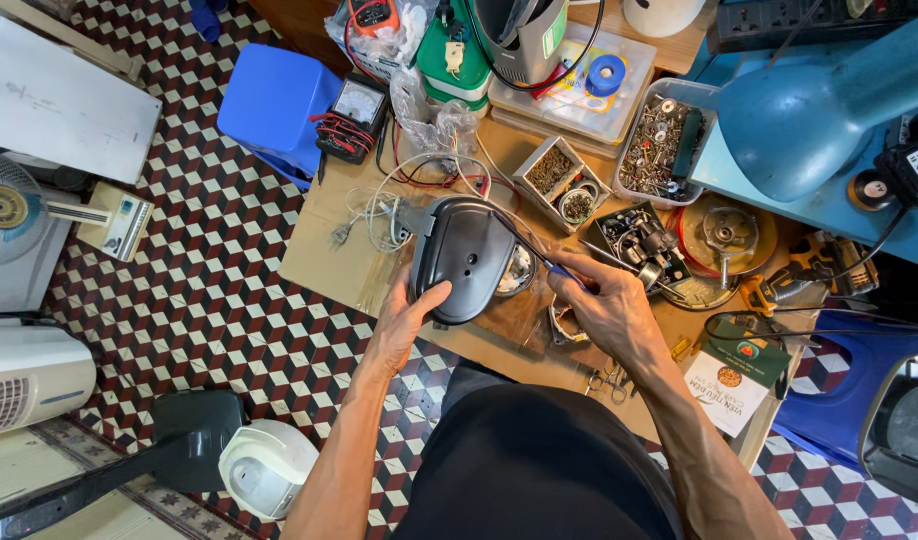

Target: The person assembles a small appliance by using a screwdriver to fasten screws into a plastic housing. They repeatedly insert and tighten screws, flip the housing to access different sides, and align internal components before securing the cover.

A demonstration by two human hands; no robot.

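Observation:
A dark grey rounded appliance housing (464, 255) stands tilted on the wooden workbench (329, 255). My left hand (409, 320) grips its lower left edge with the thumb up on the shell. My right hand (609, 300) holds a thin blue-handled screwdriver (539, 255) whose tip reaches in at the housing's right side. A shiny metal part (519, 272) shows behind the housing's right rim. White wires (384, 205) trail from the housing's top left.
Around the bench are trays of screws (659, 135), a small box of parts (554, 170), an analog multimeter (354, 115), a blue lamp (819, 110), a blue stool (274, 100), scissors (609, 380), and a green booklet (739, 375). Fans stand left on the patterned floor.

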